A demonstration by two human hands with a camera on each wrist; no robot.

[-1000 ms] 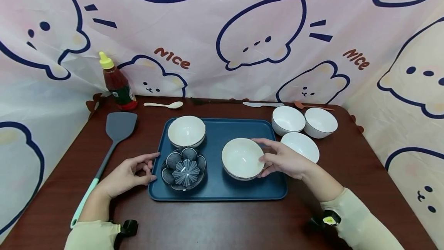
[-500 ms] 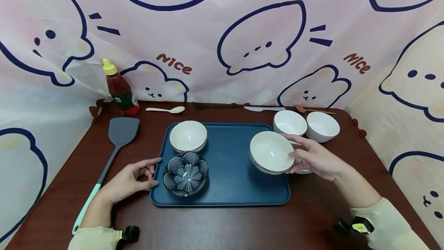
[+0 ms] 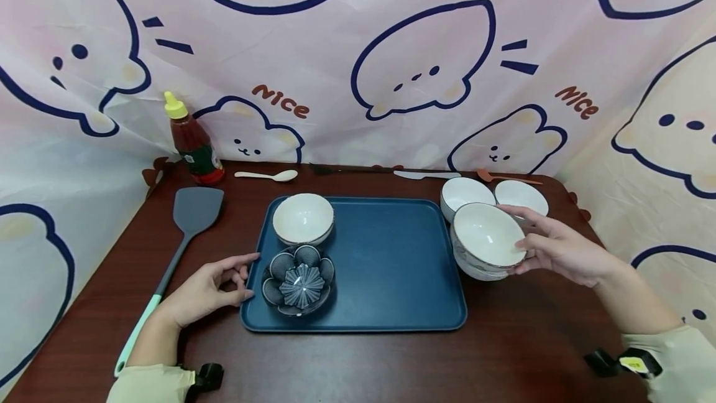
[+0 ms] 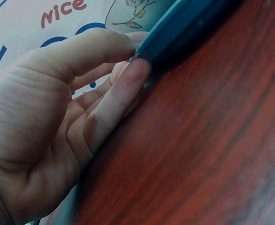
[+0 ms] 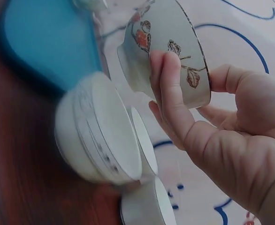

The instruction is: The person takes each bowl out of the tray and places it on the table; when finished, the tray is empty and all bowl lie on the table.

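Observation:
My right hand [image 3: 565,250] holds a white bowl [image 3: 486,235] by its right side, thumb at the rim and fingers against the outside. Brown leaves and orange flowers decorate its outer wall in the right wrist view. Just past the tray's right edge, the held bowl overlaps a white bowl [image 5: 76,126] with a patterned band, which is mostly hidden in the head view. With thumb and index fingertips, my left hand [image 3: 207,291] touches the left edge of the blue tray [image 3: 391,266]. On that tray's left part stand another white bowl [image 3: 304,219] and a dark petal-shaped bowl [image 3: 302,285].
Two white bowls [image 3: 467,194] [image 3: 521,196] stand behind the held one. Along the back lie a pale spoon [image 3: 274,175], a light knife [image 3: 425,175] and a brown spoon [image 3: 503,177]. A red sauce bottle [image 3: 194,145] and a grey spatula [image 3: 197,210] are at left.
My right hand has carried the white bowl rightward, from over the tray's right half to above the bowl beside the tray. The left hand stays at the tray's edge.

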